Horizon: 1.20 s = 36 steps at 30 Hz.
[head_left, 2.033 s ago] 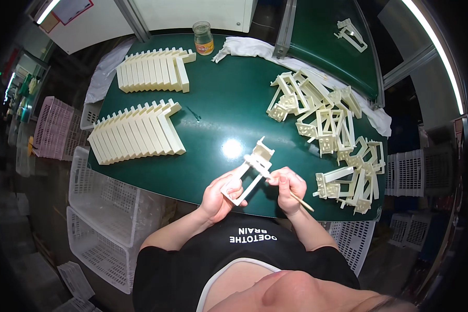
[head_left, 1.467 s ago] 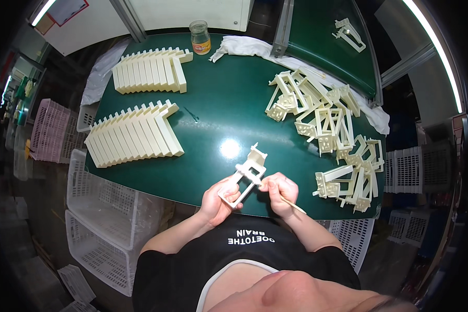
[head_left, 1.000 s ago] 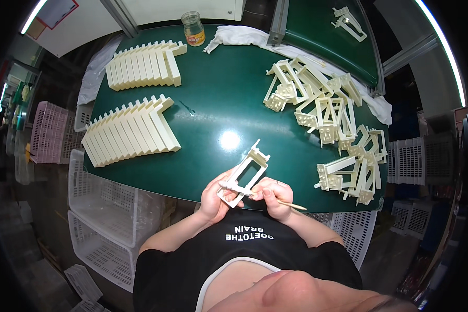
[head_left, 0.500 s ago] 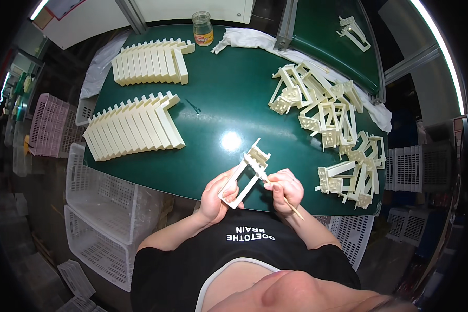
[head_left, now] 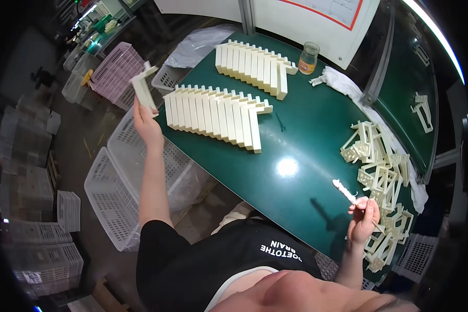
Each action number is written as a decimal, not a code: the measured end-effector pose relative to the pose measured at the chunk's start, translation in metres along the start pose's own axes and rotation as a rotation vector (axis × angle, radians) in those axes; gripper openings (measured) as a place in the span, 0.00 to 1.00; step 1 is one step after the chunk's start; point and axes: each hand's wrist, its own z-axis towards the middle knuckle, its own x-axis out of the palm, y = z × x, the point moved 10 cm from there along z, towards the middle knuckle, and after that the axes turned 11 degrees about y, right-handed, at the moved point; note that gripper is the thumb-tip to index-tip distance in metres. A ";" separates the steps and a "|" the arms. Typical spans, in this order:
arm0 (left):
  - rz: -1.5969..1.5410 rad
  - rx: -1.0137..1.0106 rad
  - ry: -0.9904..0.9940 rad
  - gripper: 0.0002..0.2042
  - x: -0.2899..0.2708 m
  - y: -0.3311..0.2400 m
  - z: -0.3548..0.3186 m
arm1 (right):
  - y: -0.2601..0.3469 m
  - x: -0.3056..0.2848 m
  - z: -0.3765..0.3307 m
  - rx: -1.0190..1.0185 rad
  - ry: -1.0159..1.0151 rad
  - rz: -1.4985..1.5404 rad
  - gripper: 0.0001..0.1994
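Out past the table's left edge, my left hand (head_left: 148,126) grips a cream plastic frame (head_left: 144,93) by its lower end and holds it up beside the near row of frames. My right hand (head_left: 363,221), over the right part of the table, pinches a thin wooden stick swab (head_left: 343,190) with a lumpy white wrapped tip pointing up and left. Two neat rows of matching frames stand on the left side, a near row (head_left: 208,115) and a far row (head_left: 249,67). Beyond my right hand lies a jumbled heap of loose frames (head_left: 382,174).
A glass jar (head_left: 308,58) stands at the back of the green table (head_left: 296,135). White cloth (head_left: 343,86) runs along its far edge. A green conveyor belt (head_left: 403,104) carries more frames. Left of the table are white crates (head_left: 112,200) and a pink crate (head_left: 117,73).
My left hand has carried the frame from in front of me to the far left, away from the swab. My right hand has moved right with the swab. The view has turned left.
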 end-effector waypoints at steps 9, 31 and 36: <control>0.482 -0.338 0.398 0.16 0.014 0.154 0.015 | 0.037 -0.031 0.030 0.035 0.029 -0.265 0.12; -0.068 0.124 1.460 0.12 0.296 -0.125 -0.243 | 0.105 -0.262 0.268 -0.072 -0.458 -1.734 0.12; -0.765 -0.428 1.515 0.33 0.335 -0.123 -0.310 | 0.069 -0.037 0.156 -0.232 0.236 -1.291 0.12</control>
